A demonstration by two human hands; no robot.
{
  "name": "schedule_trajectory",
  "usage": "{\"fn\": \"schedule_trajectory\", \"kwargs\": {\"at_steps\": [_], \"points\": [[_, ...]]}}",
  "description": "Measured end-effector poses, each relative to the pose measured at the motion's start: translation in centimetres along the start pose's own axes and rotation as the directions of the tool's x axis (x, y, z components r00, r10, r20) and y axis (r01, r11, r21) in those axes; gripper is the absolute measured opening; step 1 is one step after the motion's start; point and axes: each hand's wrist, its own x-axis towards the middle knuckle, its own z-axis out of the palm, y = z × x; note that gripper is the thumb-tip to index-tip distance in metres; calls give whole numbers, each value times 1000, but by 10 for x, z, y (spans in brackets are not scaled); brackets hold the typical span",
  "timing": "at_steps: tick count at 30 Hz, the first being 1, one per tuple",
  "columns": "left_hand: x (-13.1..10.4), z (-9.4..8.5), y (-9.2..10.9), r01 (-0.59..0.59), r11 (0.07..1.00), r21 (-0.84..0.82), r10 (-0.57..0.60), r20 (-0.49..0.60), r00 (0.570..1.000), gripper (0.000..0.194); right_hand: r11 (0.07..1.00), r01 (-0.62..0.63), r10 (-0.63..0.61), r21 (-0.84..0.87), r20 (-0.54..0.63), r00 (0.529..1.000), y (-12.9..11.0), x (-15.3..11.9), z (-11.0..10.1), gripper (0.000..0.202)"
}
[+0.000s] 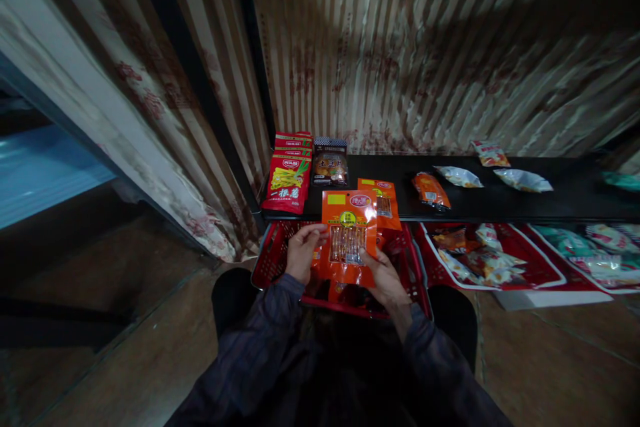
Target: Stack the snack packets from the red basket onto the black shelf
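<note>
An orange snack packet point(349, 213) with a clear window is held upright above a red basket point(420, 280). My right hand point(386, 280) grips its lower right edge, thumb on the front. At its left edge, my left hand point(304, 250) pinches the side with closed fingers. Behind it a second orange packet point(387, 203) lies on the black shelf point(300, 215). More orange packets show inside the basket, partly hidden by my hands. Red snack packets point(289, 180) are stacked at the shelf's left end, with a dark packet point(330, 163) beside them.
Farther right on the shelf lie an orange bag point(431, 191), silvery-white bags point(457, 177) and a red-and-white bag point(491, 153). Two more red baskets of snack bags point(490, 260) stand below the shelf's front edge. Striped curtains point(400, 47) hang behind; a dark post point(200, 80) rises at left.
</note>
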Motion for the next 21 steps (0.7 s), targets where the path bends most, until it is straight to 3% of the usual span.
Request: {"fn": "schedule_trajectory", "kwargs": {"at_steps": [3,9,16,21], "points": [[9,-5,0,33,999,18,-31,-103,994,29,999,-43,44,9,-31,999,2,1,-5,40],[15,0,8,72,995,-70,-72,10,997,37,992,-130,130,-1,-3,992,5,-4,-6,39],[28,0,2,58,995,-81,-68,-125,990,37,982,-191,191,-3,21,981,4,-10,-7,37],[26,-6,2,90,991,-104,-97,-62,993,34,979,-205,205,19,-20,978,5,-7,-7,42]]}}
